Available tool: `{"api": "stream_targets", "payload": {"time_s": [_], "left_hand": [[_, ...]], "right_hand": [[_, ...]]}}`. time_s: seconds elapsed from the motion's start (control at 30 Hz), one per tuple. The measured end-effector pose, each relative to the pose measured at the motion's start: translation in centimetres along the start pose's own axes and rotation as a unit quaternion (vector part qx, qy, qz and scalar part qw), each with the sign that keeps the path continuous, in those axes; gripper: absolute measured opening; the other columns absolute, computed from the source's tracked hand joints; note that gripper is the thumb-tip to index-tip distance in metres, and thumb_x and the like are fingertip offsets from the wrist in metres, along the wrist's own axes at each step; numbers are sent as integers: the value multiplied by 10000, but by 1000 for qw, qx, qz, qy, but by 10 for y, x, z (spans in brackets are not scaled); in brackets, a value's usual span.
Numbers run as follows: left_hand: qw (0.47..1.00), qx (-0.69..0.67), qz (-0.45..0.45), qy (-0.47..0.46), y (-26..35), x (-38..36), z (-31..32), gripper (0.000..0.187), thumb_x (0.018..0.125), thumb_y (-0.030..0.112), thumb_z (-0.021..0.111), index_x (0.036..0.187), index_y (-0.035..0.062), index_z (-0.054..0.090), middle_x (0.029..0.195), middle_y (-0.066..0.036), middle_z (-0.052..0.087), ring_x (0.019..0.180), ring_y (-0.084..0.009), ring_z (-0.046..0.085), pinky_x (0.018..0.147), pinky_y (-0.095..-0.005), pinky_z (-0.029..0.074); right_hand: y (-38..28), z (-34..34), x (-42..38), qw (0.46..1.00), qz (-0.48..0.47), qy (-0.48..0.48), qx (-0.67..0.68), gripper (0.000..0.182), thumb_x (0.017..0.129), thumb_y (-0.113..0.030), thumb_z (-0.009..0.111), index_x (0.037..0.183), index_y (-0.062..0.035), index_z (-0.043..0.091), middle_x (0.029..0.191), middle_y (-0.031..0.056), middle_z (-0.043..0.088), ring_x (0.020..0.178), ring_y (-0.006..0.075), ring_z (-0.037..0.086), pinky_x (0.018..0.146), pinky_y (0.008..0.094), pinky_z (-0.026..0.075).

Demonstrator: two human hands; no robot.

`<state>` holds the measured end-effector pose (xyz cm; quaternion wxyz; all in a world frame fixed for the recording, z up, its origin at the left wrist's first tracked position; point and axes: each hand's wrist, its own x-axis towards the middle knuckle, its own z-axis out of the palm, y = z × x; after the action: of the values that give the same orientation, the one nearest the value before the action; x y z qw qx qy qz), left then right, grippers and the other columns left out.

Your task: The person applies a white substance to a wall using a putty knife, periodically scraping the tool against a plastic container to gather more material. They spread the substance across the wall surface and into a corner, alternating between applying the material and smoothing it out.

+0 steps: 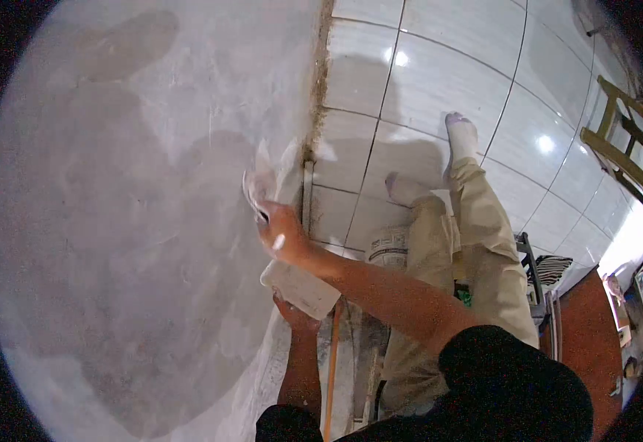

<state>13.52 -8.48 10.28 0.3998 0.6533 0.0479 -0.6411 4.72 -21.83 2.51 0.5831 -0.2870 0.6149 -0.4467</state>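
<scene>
My right hand (pixel 283 230) is closed round a tool (pixel 257 190) whose whitish blade lies against the grey plastered wall (pixel 152 221). Pale wet-looking streaks show on the wall around the blade. Below it, my left hand (pixel 295 313) grips the underside of a pale rectangular board (pixel 301 289), which is smeared with whitish material and held close to the wall. The fingers of my left hand are partly hidden behind the board.
White floor tiles (pixel 454 66) meet the wall along a rough brown edge. A printed bucket (pixel 389 247) stands beside my legs. An orange pole (pixel 333 368) is near my left arm. A wooden chair (pixel 620 151) is at the far right.
</scene>
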Motion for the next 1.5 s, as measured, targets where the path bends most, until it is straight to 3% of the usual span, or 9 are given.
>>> {"api": "stream_targets", "payload": {"time_s": [0.23,0.3,0.37,0.53,0.57,0.73,0.8,0.9,1.5], "left_hand": [[997,65,26,31,-1,0,-6,638,851,565,412,1294,107,384,1197,-95,506,1072,-287,525,898,-466,455],[998,22,9,60,-1,-1,-3,645,851,566,408,1297,101,382,1207,-99,503,1073,-291,526,880,-473,468],[998,21,10,51,0,3,-7,649,851,567,405,1302,101,378,1218,-103,497,1077,-296,523,878,-477,467],[1000,1,-2,16,1,-7,-15,646,856,562,398,1314,107,368,1247,-108,477,1088,-309,514,880,-484,463],[998,34,14,55,-1,-6,-7,644,856,562,400,1314,111,365,1251,-110,471,1089,-311,511,878,-484,462],[999,-40,-16,12,-8,1,-5,626,863,546,406,1313,113,361,1237,-112,472,1084,-309,510,867,-482,464],[998,9,5,65,-9,-3,5,460,909,484,369,1177,123,468,1115,-53,532,1021,-254,532,844,-447,467],[998,21,45,46,-13,9,-11,479,900,499,382,1183,122,467,1106,-56,536,1014,-259,532,848,-445,461],[999,22,-28,7,1,-4,-46,684,853,609,384,1329,118,349,1269,-115,456,1094,-303,502,894,-467,448]], "right_hand": [[143,-44,17,992,-118,-43,-16,176,835,-101,558,975,0,588,783,122,615,732,201,609,684,318,478],[173,-49,37,777,129,-64,613,244,809,-111,577,1041,-39,556,811,102,593,721,224,575,634,344,480],[157,-57,75,972,108,-48,202,233,800,-108,590,1020,-57,531,785,39,564,692,155,545,583,301,467],[175,-14,106,939,15,136,315,135,847,-133,595,932,-46,536,744,33,550,654,127,532,534,292,428],[166,-15,108,994,67,84,-4,168,834,-88,587,988,-46,536,761,25,537,677,148,536,572,287,441],[97,-5,44,839,77,88,531,248,801,-32,555,1048,-15,565,826,86,585,725,179,553,643,292,455],[72,-19,23,930,-258,133,-224,210,805,-73,566,992,18,592,902,159,617,763,200,573,696,313,460],[18,-18,-8,988,118,-62,74,240,809,-117,578,986,43,595,982,198,613,850,229,592,788,319,453],[31,-35,-40,987,-37,-147,62,339,777,-76,559,1101,23,553,978,228,613,924,379,589,813,409,460]]}}
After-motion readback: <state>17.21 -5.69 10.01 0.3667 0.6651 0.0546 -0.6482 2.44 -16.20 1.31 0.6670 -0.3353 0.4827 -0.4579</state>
